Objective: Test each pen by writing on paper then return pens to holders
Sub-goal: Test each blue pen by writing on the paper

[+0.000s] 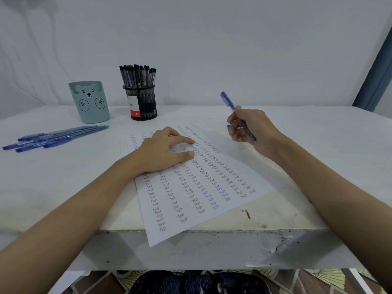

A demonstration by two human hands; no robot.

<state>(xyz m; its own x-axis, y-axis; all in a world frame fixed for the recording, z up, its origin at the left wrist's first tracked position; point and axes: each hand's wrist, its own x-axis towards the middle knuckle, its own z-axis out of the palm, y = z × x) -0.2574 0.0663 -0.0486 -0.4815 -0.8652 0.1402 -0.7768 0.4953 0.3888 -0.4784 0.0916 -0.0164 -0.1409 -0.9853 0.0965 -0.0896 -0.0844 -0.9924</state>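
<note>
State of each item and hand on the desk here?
Blue pen: held in right hand, off the paper.
Left hand: flat on the paper.
Mesh holder: full of black pens.
Bear holder: upright.
Loose blue pens: lying on desk.

The left hand lies flat on the paper, which overhangs the desk's near edge. The right hand grips a blue pen above the desk. Blue pens lie by the left edge, before the bear holder and mesh holder.

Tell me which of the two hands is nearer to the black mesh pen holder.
Left. The left hand rests flat on the paper, in front of the black mesh pen holder. The right hand, gripping a blue pen, is farther off to its right.
</note>
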